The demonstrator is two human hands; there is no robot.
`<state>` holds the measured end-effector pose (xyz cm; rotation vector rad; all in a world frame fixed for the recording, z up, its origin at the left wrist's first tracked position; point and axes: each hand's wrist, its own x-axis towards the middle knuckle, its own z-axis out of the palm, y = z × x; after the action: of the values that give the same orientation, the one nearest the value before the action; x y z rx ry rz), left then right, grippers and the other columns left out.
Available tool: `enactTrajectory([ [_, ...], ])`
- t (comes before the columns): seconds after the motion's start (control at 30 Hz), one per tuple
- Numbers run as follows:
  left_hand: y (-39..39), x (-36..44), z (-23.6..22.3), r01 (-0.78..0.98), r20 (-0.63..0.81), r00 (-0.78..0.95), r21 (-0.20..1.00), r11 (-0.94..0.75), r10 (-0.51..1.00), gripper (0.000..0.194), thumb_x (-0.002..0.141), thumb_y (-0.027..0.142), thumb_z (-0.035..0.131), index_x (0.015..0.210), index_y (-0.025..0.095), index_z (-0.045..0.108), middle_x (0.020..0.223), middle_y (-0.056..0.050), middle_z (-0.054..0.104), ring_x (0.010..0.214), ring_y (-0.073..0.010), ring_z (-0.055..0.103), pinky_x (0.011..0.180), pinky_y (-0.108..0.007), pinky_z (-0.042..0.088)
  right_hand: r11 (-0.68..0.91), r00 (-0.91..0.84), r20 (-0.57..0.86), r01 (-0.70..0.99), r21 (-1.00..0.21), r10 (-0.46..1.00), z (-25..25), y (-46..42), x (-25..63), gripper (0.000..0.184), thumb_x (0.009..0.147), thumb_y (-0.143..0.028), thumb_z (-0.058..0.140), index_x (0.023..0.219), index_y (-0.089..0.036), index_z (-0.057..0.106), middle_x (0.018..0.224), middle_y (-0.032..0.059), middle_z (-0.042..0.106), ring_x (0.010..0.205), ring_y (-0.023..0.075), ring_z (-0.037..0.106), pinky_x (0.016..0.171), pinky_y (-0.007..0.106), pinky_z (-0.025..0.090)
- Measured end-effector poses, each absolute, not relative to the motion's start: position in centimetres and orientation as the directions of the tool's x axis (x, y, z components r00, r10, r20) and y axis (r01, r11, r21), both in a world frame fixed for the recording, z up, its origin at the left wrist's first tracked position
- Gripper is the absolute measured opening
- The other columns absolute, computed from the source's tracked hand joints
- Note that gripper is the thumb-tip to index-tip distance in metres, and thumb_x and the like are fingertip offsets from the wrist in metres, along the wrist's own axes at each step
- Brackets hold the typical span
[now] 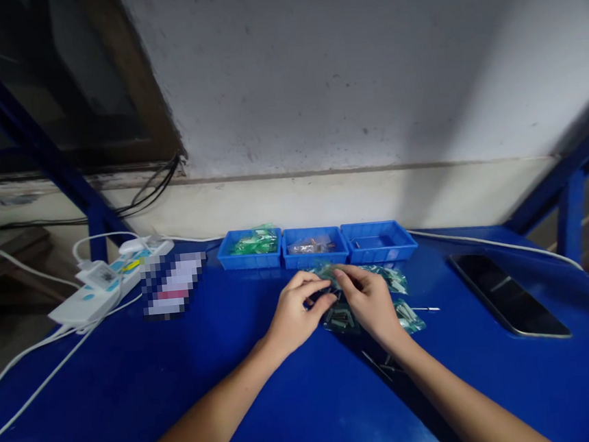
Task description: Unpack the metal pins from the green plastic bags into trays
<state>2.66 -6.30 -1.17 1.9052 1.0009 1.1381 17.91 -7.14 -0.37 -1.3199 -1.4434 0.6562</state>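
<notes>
My left hand (pixel 296 311) and my right hand (pixel 367 298) meet over a pile of small clear-green plastic bags (pixel 403 313) on the blue table (pixel 134 386). Both hands pinch one small bag (pixel 325 275) between thumb and fingers at the top of the pile. The bags hold small dark parts that I cannot make out. A few thin metal pins (pixel 379 365) lie on the table beside my right wrist, and another pin (pixel 426 309) lies right of the pile.
Three blue bins stand in a row behind the pile: the left bin (pixel 250 258) holds green bags, the middle bin (pixel 316 255) small parts, the right bin (pixel 379 248) little. A dark phone (pixel 507 293) lies right. A white power strip (pixel 108 278) with cables sits far left.
</notes>
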Motion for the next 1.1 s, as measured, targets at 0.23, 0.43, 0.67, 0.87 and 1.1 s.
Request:
enactTrajectory([
  [0.23,-4.8,1.7,-0.5,0.009,0.071,0.226,0.997,-0.075,0.971,0.035,0.082,0.046,0.054,0.092,0.013,0.065,0.081,-0.006,0.065,0.070,-0.0144,0.058,0.059,-0.023,0.041,0.598,-0.190,0.595,0.502,-0.625,0.781,-0.9,-7.8,17.2,0.035,0.085,-0.013,0.043,0.112,-0.022,0.064,0.090,0.0059,0.063,0.079,0.0161,0.060,0.071,0.028,0.049],
  [0.43,-1.4,-3.1,2.7,0.747,0.679,-0.123,0.543,-0.383,0.724,0.027,0.087,0.035,0.049,0.102,0.021,0.067,0.096,-0.007,0.065,0.089,-0.0215,0.057,0.084,-0.034,0.042,0.588,-0.198,0.584,0.527,-0.614,0.787,-0.4,-8.1,17.1,0.025,0.086,-0.018,0.046,0.105,-0.021,0.063,0.103,0.0087,0.058,0.094,0.0201,0.058,0.083,0.034,0.049],
  [0.67,2.6,-5.1,4.1,0.943,0.516,0.097,0.227,-0.245,0.851,0.050,0.088,0.049,0.039,0.127,0.022,0.053,0.129,-0.011,0.052,0.119,-0.0295,0.044,0.096,-0.044,0.038,0.482,-0.164,0.491,0.598,-0.640,0.856,-0.6,-7.5,17.8,0.022,0.088,-0.025,0.046,0.096,-0.019,0.065,0.093,0.0083,0.057,0.086,0.0210,0.058,0.079,0.035,0.048],
  [0.87,5.1,-4.6,3.7,0.934,0.067,0.325,0.132,-0.332,0.943,0.050,0.092,0.049,0.024,0.126,0.026,0.053,0.138,-0.007,0.047,0.132,-0.0311,0.033,0.104,-0.058,0.020,0.428,-0.162,0.436,0.649,-0.628,0.885,-0.7,-7.1,18.3,0.021,0.088,-0.025,0.046,0.093,-0.020,0.065,0.090,0.0070,0.060,0.088,0.0213,0.057,0.078,0.035,0.046],
  [1.1,0.8,-4.7,2.5,0.910,0.321,0.356,0.094,-0.403,0.878,0.043,0.093,0.043,0.030,0.125,0.027,0.054,0.137,-0.006,0.047,0.130,-0.0287,0.035,0.105,-0.049,0.026,0.394,-0.124,0.434,0.684,-0.614,0.892,-0.9,-6.2,19.2,0.022,0.088,-0.028,0.045,0.093,-0.020,0.065,0.090,0.0066,0.061,0.089,0.0222,0.056,0.077,0.035,0.045],
])
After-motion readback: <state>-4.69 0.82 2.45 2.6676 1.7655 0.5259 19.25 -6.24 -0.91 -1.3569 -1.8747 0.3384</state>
